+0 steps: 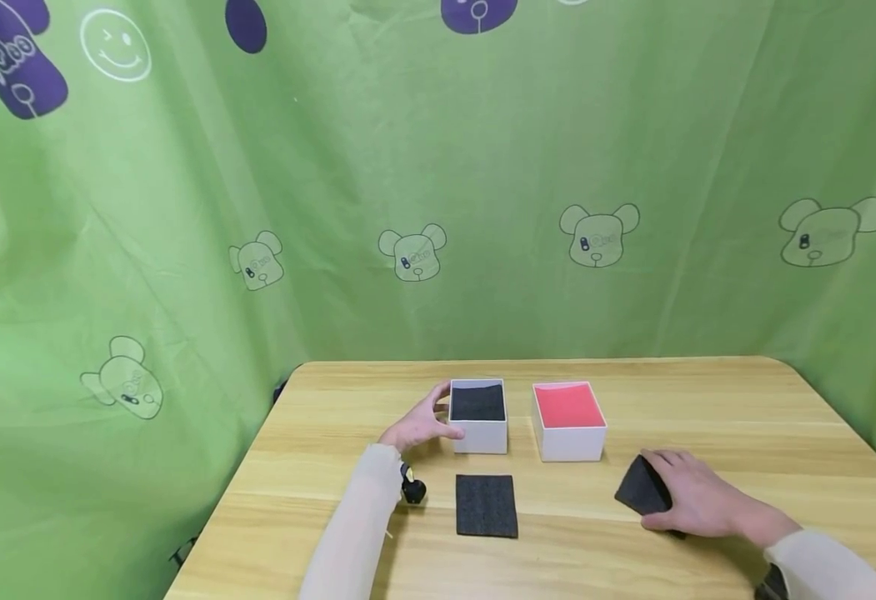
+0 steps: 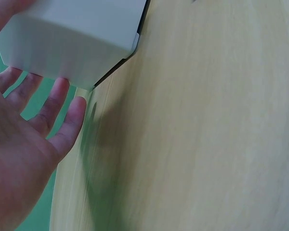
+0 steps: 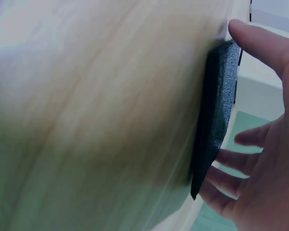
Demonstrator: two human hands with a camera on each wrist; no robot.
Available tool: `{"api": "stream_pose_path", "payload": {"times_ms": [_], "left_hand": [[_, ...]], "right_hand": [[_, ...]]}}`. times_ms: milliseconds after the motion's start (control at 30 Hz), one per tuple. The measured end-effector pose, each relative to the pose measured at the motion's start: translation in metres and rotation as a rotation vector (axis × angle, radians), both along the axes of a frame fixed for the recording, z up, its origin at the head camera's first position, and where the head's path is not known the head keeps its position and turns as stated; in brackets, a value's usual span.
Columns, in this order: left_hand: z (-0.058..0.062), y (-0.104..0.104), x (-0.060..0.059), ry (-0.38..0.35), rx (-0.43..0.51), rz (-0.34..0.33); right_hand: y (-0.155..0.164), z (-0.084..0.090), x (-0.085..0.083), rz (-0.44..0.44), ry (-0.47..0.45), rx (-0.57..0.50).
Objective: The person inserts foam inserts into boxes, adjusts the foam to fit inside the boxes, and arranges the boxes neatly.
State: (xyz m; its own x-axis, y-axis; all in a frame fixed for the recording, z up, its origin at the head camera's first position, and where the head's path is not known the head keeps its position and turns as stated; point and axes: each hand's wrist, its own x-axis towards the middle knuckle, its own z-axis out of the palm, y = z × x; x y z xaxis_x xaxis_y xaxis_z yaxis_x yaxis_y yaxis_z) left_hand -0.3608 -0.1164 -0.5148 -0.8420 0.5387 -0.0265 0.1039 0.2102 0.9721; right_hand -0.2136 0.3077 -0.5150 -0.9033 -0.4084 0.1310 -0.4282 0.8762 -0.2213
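Note:
My left hand (image 1: pixel 424 423) reaches around the left side of a white box with a black lining (image 1: pixel 478 414). In the left wrist view its fingers (image 2: pixel 62 115) lie fairly straight beside the box's wall (image 2: pixel 72 33). My right hand (image 1: pixel 696 500) grips a black foam pad (image 1: pixel 642 489) and tilts it up on one edge. In the right wrist view the thumb sits at one edge of the pad (image 3: pixel 214 110) and the fingers (image 3: pixel 226 168) behind it. A second black foam pad (image 1: pixel 486 505) lies flat between my arms. A white box with a red lining (image 1: pixel 568 419) stands right of the first box.
Everything sits on a light wooden table (image 1: pixel 708 400) with rounded far corners. Green printed cloth (image 1: pixel 483 208) hangs close behind and on both sides. A small black device (image 1: pixel 412 489) is strapped at my left wrist.

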Motion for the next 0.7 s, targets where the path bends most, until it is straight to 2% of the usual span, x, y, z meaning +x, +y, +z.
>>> {"api": "stream_pose_path", "payload": {"times_ms": [133, 400, 700], "left_hand": [[-0.0004, 0.0003, 0.0003, -0.004, 0.010, -0.004], [0.0011, 0.0008, 0.0010, -0.007, 0.008, -0.007], [-0.0005, 0.0004, 0.0002, -0.007, 0.025, -0.010]], "right_hand": [[-0.0003, 0.0003, -0.0005, -0.033, -0.017, 0.015], [-0.0004, -0.0008, -0.0029, 0.012, 0.008, 0.002], [0.0011, -0.0025, -0.0089, -0.010, -0.028, 0.037]]}}
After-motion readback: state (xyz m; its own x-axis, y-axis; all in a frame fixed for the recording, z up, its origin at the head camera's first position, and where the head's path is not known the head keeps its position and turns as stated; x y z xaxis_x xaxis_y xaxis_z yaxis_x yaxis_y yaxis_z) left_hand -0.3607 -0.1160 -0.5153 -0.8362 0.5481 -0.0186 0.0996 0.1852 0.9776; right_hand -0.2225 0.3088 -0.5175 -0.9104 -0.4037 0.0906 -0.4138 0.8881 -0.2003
